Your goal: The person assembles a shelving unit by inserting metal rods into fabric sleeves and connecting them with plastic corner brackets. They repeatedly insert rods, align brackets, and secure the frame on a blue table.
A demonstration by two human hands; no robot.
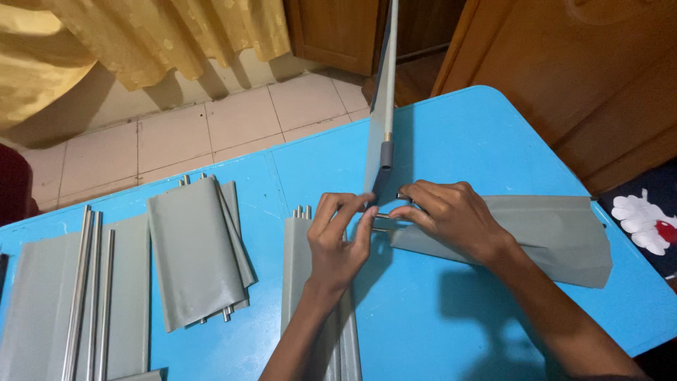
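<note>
Grey fabric panel [543,233] lies flat on the blue tabletop [451,317], right of centre. Right hand [451,215] presses its near end, grip closed on a short metal rod [384,217]. Left hand [338,236] pinches the same rod from the other side. An upright grey panel [381,120] rises just behind the fingers. Folded panels [194,247] and loose rods [88,289] lie further left.

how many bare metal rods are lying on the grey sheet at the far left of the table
3 thin, bare silver metal rods lie side by side lengthwise on the flat grey fabric sheet at the blue table's left end. Their lower ends run out of frame; more could be hidden beneath.
</note>
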